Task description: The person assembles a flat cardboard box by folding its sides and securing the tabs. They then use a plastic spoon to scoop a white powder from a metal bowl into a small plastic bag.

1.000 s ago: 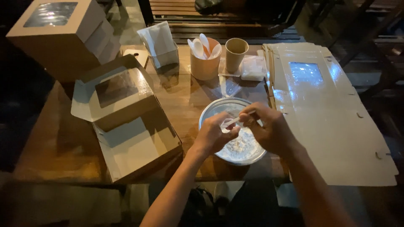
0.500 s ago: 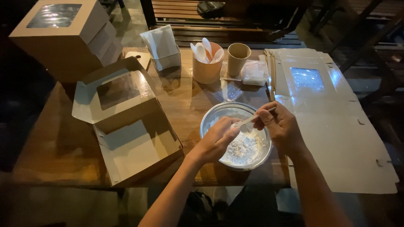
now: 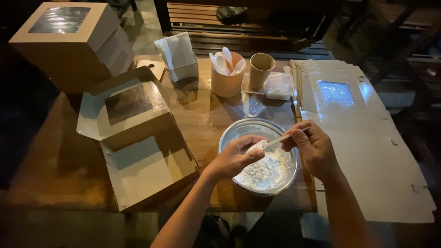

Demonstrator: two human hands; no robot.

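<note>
1. The right hand (image 3: 314, 148) pinches the handle of a small white plastic spoon (image 3: 272, 143), and the left hand (image 3: 236, 157) closes its fingertips on the spoon's bowl end; both hover over the round clear plastic container of pale food (image 3: 260, 157).
2. Compared with a second ago, the hands have drawn apart, so the spoon now stretches between them rather than sitting bunched in a wrapper.
3. Left of the left hand lies an open brown cardboard box with a window lid (image 3: 138, 142); beyond it stands a stack of closed window boxes (image 3: 69, 41).
4. Past the hands stand a paper cup of white spoons (image 3: 226, 73), an empty paper cup (image 3: 261, 70) and a napkin holder (image 3: 180, 57).
5. Right of the right hand lie flat unfolded boxes (image 3: 367, 138) on the wooden table (image 3: 59, 160), with a slatted bench (image 3: 239, 25) behind in the dark.
</note>
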